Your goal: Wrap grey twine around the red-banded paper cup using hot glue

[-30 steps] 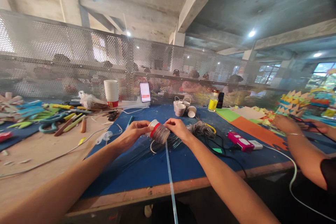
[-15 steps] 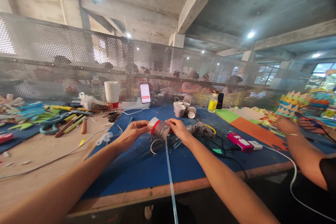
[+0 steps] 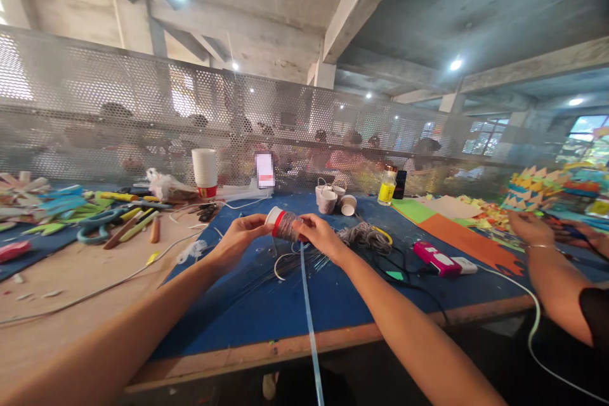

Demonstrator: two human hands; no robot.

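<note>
A paper cup wrapped in grey-brown cord lies on its side in the air above the blue mat. Its white rim and a red band show at the left end. My left hand pinches the rim end. My right hand grips the wrapped end, its fingers partly hiding the cord. Below the cup a pale flat strip runs down past the table's front edge. A white curved piece of cord and thin dark wires lie beneath. Tangled grey cord rests just right of my right hand.
Small cord-wrapped cups stand behind. Stacked paper cups, a phone and a yellow-labelled bottle line the mesh screen. Scissors lie left; a pink device lies right. A co-worker's hand is at far right.
The cup has turned slightly and risen a little, showing more of its wrapped side. Both my hands keep hold of it. The co-worker's hands have shifted slightly.
</note>
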